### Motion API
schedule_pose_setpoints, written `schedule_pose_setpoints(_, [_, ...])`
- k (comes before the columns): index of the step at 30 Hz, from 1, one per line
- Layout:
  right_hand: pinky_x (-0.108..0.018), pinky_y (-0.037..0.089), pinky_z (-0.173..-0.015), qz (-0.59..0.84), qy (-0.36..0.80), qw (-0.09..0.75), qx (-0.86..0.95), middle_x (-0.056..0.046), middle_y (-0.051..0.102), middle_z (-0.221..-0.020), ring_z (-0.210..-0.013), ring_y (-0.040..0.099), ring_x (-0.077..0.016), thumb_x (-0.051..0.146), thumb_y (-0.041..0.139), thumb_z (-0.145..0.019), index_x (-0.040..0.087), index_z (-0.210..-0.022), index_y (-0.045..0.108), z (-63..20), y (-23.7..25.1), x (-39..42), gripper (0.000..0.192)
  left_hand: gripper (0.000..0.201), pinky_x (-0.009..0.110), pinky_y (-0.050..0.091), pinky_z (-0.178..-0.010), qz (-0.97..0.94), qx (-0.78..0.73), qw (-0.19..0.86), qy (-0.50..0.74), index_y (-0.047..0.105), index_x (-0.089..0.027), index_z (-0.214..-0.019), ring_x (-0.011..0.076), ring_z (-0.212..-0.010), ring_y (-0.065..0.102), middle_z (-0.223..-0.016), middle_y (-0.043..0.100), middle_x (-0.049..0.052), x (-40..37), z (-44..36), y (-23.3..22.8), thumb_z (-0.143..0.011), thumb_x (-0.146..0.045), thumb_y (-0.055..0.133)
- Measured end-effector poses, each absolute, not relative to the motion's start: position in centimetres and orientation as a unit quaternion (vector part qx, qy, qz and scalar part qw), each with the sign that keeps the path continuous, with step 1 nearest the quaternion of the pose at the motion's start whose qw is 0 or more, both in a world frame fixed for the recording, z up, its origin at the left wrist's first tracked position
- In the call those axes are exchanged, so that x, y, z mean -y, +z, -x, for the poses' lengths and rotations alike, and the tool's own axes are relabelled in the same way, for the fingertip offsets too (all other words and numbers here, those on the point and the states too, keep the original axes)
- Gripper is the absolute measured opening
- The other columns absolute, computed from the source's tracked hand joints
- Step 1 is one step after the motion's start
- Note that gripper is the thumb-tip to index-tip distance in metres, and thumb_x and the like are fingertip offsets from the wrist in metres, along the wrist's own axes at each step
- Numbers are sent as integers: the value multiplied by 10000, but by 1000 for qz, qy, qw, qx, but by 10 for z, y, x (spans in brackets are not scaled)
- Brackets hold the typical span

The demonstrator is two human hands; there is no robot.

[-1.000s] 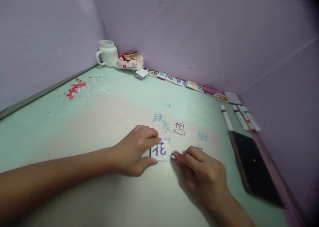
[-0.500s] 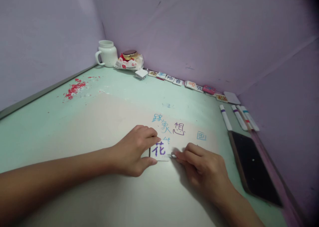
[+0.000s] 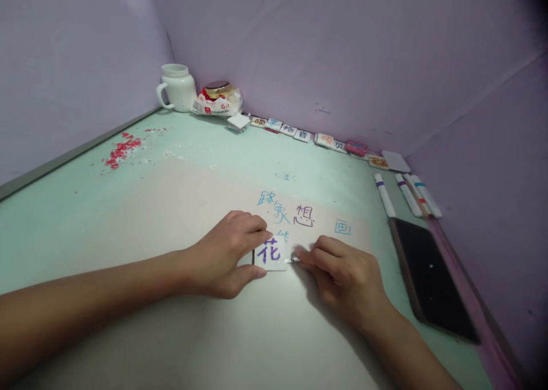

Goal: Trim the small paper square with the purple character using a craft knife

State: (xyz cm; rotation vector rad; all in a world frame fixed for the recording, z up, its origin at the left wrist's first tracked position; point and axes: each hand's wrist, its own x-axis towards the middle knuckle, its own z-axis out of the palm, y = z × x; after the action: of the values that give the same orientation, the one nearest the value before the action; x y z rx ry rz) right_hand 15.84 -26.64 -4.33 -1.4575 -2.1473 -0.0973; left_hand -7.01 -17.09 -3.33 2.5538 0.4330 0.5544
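A small white square block (image 3: 274, 259) bearing a thick purple character lies on the table in front of me. My left hand (image 3: 235, 253) grips it from the left, thumb at the near edge and fingers at the far edge. In a pinch, my right hand (image 3: 342, 273) holds a small silvery-tipped tool (image 3: 293, 259), its point at the block's right edge. Most of the tool is hidden in my fingers, so its exact kind does not show. Just beyond the block, blue and purple characters (image 3: 304, 215) are written on the table surface.
A white mug (image 3: 178, 90) and a gold-lidded jar in crumpled wrapping (image 3: 220, 99) stand at the back left. Lettered blocks (image 3: 302, 135) line the back wall. Several markers (image 3: 385, 195) and a dark phone (image 3: 432, 278) lie at right. Red crumbs (image 3: 123, 150) are scattered at left.
The whole view has shifted slightly, so everything sits a little higher and further left. Both hands keep their places at the block, with the tool's tip still by its right edge.
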Motion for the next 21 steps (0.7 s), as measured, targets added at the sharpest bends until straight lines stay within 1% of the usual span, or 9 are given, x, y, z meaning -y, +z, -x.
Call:
schedule_pose_setpoints(2, [-253,253,-494,531,-27,255,808,32,509,-609,-541,455,-98,128,517,-860,213,-783,682,-160,-41,263,202,288,485,441,-871,-935,-156,240,211,604,-111,-1053,281,-925,556,-1041,598,160,171,70,-35,-827,-282,550])
schedule_pose_setpoints(6, [-261,247,-502,514,-17,248,821,31,492,-609,-545,415,-105,131,530,-856,214,-733,665,-163,-41,257,201,280,486,441,-861,-934,-153,238,218,609,-108,-1037,282,-912,556,-1036,598,162,171,69,-38,-821,-275,548])
schedule_pose_setpoints(9, [-252,266,-513,507,-7,263,821,30,497,-617,-549,420,-104,125,515,-863,217,-779,678,-165,-41,252,205,262,477,444,-866,-935,-158,239,209,608,-125,-1031,278,-914,559,-1033,600,147,171,69,-38,-812,-260,560])
schedule_pose_setpoints(15, [-240,296,-524,488,33,231,841,25,531,-640,-579,456,-103,139,520,-876,221,-781,676,-171,-37,247,200,308,482,442,-867,-933,-163,239,215,590,-125,-1074,284,-921,552,-1041,590,144,171,70,-39,-795,-255,584])
schedule_pose_setpoints(18, [-232,326,-518,488,104,266,825,23,541,-663,-563,472,-94,145,535,-886,221,-883,702,-174,-38,249,183,295,479,441,-875,-932,-171,237,216,589,-122,-1054,286,-938,549,-1045,586,148,172,69,-39,-782,-235,595])
schedule_pose_setpoints(21, [-236,374,-515,482,188,327,790,15,575,-678,-558,512,-96,183,583,-885,211,-896,708,-175,-39,253,128,323,471,442,-878,-930,-180,236,218,575,-135,-1078,286,-951,544,-1059,581,145,173,70,-40,-767,-218,602])
